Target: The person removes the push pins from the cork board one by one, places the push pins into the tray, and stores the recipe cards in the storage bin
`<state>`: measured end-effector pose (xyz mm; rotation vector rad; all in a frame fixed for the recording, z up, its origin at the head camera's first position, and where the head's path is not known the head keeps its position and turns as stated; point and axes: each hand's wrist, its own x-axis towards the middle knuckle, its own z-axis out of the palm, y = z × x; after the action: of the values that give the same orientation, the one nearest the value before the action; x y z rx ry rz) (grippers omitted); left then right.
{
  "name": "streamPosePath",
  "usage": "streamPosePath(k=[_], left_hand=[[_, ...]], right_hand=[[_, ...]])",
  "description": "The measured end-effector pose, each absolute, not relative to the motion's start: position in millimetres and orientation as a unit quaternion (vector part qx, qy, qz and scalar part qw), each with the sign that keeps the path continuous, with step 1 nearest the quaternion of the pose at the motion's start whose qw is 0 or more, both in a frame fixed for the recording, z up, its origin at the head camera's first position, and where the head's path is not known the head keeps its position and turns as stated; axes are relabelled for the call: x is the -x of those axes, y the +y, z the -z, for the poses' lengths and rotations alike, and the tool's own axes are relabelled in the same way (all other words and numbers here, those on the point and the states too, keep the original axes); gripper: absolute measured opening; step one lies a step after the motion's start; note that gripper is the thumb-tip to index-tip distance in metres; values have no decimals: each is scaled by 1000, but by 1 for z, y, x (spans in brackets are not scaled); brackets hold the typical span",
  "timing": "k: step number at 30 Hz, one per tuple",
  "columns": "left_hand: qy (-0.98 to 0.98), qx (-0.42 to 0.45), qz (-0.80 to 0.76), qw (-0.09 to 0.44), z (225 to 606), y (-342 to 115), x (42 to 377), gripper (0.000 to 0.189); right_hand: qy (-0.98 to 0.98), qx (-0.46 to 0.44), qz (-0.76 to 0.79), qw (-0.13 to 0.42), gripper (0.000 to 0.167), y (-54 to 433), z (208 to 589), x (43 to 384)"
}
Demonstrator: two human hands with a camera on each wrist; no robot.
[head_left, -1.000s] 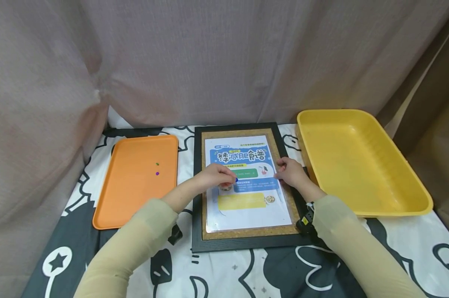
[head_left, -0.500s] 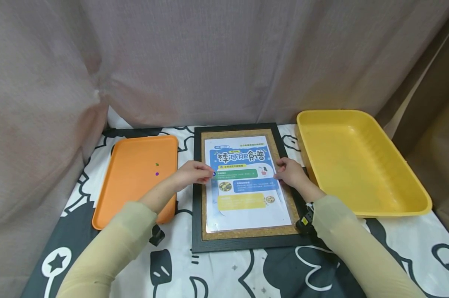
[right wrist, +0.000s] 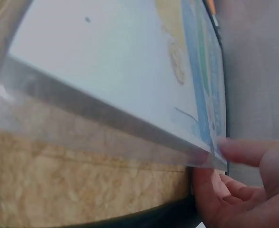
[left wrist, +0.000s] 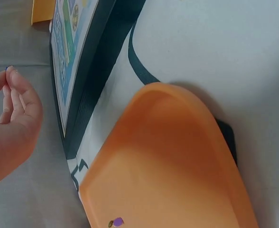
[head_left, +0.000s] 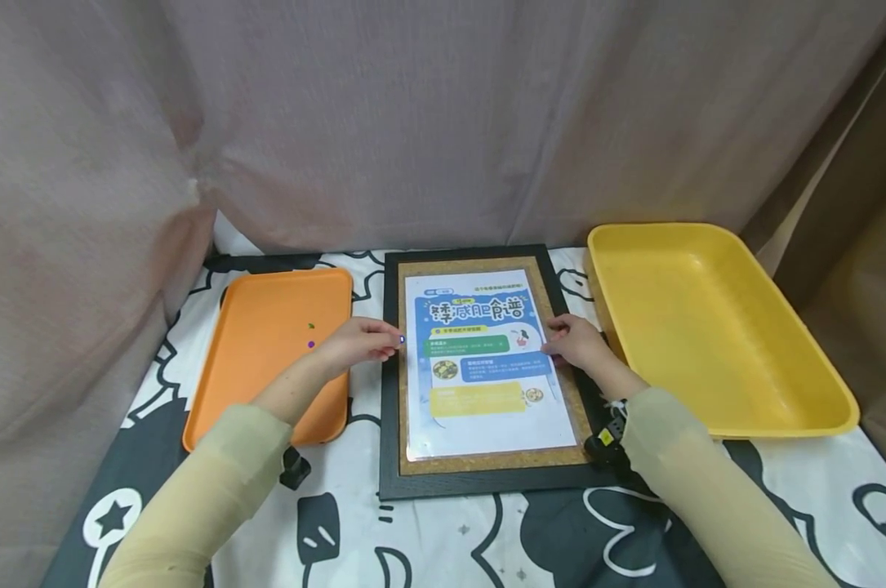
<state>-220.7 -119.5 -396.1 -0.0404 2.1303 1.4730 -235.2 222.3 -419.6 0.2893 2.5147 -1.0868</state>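
A laminated poster (head_left: 487,433) with blue, green and yellow print lies over a cork board (head_left: 501,467) in a black frame. At its right edge my right hand (head_left: 578,343) pinches the sheet between thumb and fingers; the right wrist view shows the clear laminated margin (right wrist: 106,147) above the cork. My left hand (head_left: 358,343) is by the board's left side, pinching a small blue push pin (head_left: 402,338) at its fingertips. In the left wrist view that hand (left wrist: 16,111) appears at the far left, and only a bit of the pin shows.
An orange tray (head_left: 266,327) to the left carries a purple pin (head_left: 311,345) and a green pin (head_left: 311,326). On the right stands a deep yellow basin (head_left: 722,327). A patterned cloth (head_left: 450,539) covers the table, with a grey curtain (head_left: 443,122) behind.
My left hand has moved left with the blue push pin, from over the poster's middle to the board's left side. The right hand has stayed at the poster's right edge.
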Motion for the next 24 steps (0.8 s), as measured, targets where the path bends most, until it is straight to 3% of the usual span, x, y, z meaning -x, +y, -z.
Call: streamPosePath(k=[8,12,20,24], left_hand=[[793,39,-547,266,400,-118,227,30],[794,44,-546,264,400,-119,227,30],[788,30,-555,265,397,-122,232,32],[783,10,-568,252,394,-123,232,33]], right_hand=[[833,-91,480,262,47,234,428,244],[818,-62,505,268,49,231,430,236],[850,-109,499,130,50,234,412,229],[853,-121,499,99,51,250,389,230]])
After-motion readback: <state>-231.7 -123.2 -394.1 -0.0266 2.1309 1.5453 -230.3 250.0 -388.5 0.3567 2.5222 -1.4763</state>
